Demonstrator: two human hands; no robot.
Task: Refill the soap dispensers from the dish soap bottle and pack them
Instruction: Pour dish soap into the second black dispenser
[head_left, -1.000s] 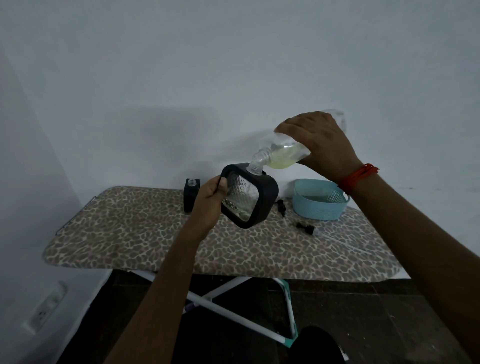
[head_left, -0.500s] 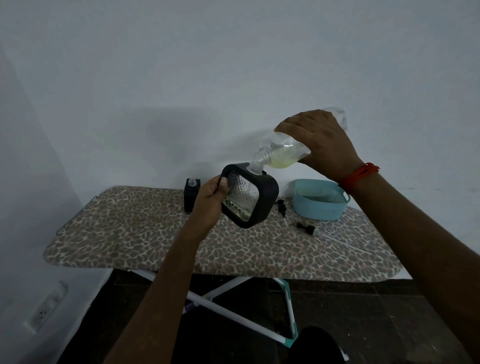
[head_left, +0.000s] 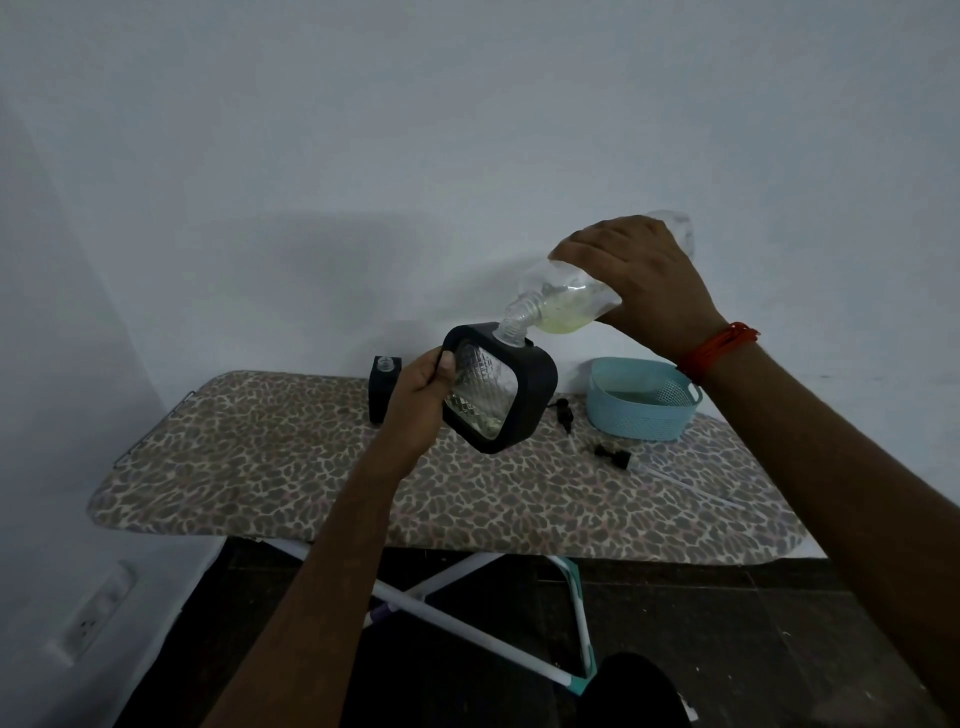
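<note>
Being held above the worktop (head_left: 291, 467) in the head view, a black-framed soap dispenser (head_left: 498, 389) with a clear patterned window is being gripped at its left edge by the left hand (head_left: 418, 400), fingers closed around the frame. It is being kept tilted, its open neck turned up and toward the right. A clear dish soap bottle (head_left: 566, 296) is being grasped around its body by the right hand (head_left: 639, 280), fingers wrapped over the top, and is being tipped steeply so that its threaded mouth is being pressed against the dispenser's neck. Pale yellow-green liquid is being pooled in the lower side of the bottle, near the mouth. A red thread band (head_left: 717, 348) is being worn on the right wrist.

On the leopard-print worktop, a second black dispenser (head_left: 384, 387) is being left standing upright behind the left hand, its neck uncapped. A light blue basket (head_left: 641, 410) is being kept at the right rear, near the wall. Two black pump heads (head_left: 615, 457) with clear tubes are being left lying between the basket and the held dispenser.
</note>
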